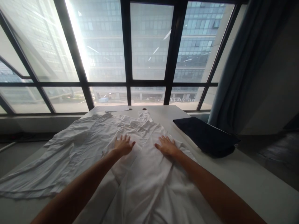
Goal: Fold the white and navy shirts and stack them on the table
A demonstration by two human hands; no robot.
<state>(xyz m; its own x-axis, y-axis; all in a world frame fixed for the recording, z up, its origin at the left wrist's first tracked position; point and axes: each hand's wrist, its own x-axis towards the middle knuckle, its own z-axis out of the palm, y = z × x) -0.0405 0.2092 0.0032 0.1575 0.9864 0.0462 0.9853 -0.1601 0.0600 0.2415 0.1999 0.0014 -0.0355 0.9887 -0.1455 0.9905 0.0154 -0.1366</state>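
A white garment [149, 177] with a collar-like part at its far end lies spread over the table, wrinkled toward the near side. Flat on its left half rests my left hand [123, 145], fingers spread. My right hand [166, 145] presses on the right half, also with fingers apart and nothing in them. To the left, a second white, creased cloth [70, 152] covers that side of the table and meets the garment; where one stops and the other starts is hard to make out near the collar.
The white table [235, 180] reaches toward a large window with dark frames [128, 46]. A folded dark navy cloth [205, 135] lies on its right side. Beyond it hangs a blue-grey curtain [235, 81]. White sheets [112, 108] lie at the far edge near two round holes.
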